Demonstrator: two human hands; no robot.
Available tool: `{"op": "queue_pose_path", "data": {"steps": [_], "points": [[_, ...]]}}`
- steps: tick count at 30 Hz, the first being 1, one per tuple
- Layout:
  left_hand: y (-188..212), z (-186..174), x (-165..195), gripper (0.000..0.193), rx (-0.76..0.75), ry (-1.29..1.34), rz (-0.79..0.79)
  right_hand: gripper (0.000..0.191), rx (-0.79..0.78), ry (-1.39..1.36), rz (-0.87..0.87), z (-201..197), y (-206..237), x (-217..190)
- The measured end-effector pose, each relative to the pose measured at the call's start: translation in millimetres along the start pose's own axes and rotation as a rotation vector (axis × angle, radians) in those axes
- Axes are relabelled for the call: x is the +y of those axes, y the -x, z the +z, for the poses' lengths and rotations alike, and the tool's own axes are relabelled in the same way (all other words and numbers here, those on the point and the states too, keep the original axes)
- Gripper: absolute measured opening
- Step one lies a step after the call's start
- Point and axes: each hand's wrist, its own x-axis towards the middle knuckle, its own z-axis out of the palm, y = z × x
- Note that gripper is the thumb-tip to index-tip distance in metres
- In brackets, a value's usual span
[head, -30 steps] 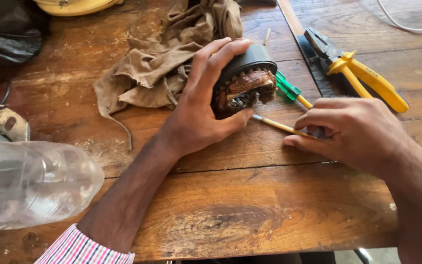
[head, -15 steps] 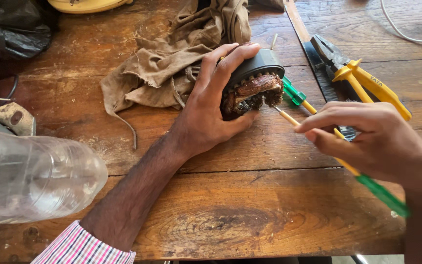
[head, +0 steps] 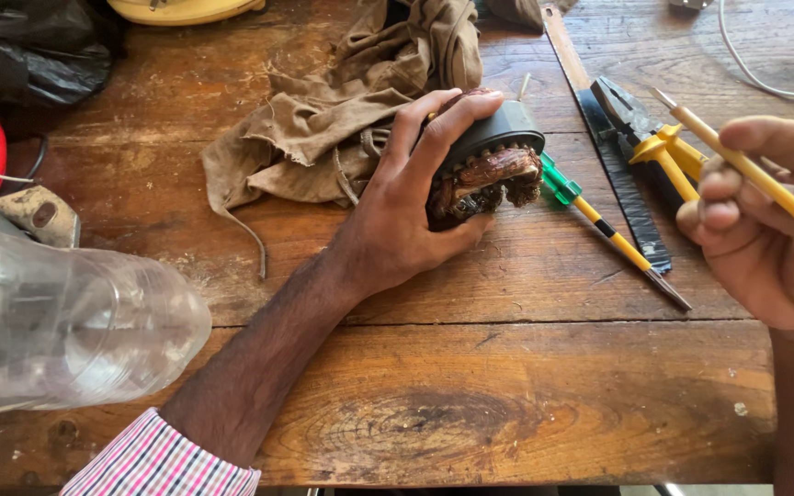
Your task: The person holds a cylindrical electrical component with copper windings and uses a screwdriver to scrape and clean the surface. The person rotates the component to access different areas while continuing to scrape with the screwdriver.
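Left fingers [head: 434,138] gripping motor stator [head: 489,170], right fingers [head: 719,197] pinching screwdriver [head: 746,170]

Lighting: bright daylight, even, from upper side. Wooden table [head: 526,386] well lit, grain crisp at centre. Shadows: soft, short, under left hand [head: 406,220] and cloth [head: 342,119]. Glare: pale sheen on clear plastic bottle [head: 57,321]. Blur: bottle soft near left edge; right hand [head: 765,230] slightly soft at right edge. Top left corner dark.

The left hand [head: 397,220] is curled, fingers wrapped around the motor stator [head: 489,170]; right hand [head: 765,230], raised well right of it, is pinched closed.
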Motion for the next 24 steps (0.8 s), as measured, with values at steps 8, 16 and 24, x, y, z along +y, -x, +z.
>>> {"op": "queue_pose_path", "data": {"steps": [8,16,24], "points": [[1,1,-1,0.098,0.007,-0.01,0.008,0.002,0.202,0.685,-0.254,48,4,23],[0,1,2,0.098,0.022,-0.046,0.011,0.007,0.097,1.167,-0.484,99,-12,48],[1,0,4,0.093,0.026,-0.058,0.014,0.016,0.075,1.52,-0.492,122,-18,61]]}}
